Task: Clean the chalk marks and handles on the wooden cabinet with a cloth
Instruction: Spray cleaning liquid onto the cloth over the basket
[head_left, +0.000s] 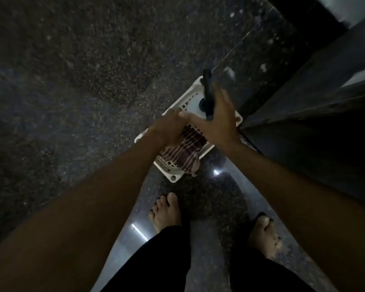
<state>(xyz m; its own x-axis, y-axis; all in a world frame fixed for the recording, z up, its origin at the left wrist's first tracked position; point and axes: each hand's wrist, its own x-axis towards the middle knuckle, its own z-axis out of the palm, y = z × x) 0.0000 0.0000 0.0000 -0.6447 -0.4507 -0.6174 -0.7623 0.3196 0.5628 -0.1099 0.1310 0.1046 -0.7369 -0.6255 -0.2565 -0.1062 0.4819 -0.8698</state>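
Observation:
A maroon and white striped cloth point(184, 151) lies in a white plastic basket point(173, 175) on the floor, one end hanging over the rim. My left hand point(167, 128) is down on the cloth's far end with its fingers curled into it. Just to the right, my right hand point(217, 121) hovers above the basket with fingers spread, holding nothing. Beneath it stands a white spray bottle point(195, 105) with a black trigger head point(207, 91). A dark cabinet point(308, 127) rises on the right; no chalk marks or handles show in the dim light.
The basket stands on a dark speckled stone floor point(82, 81), tight against the cabinet's base. My two bare feet point(167, 211) stand just before the basket, in dark trousers. Open floor stretches to the left.

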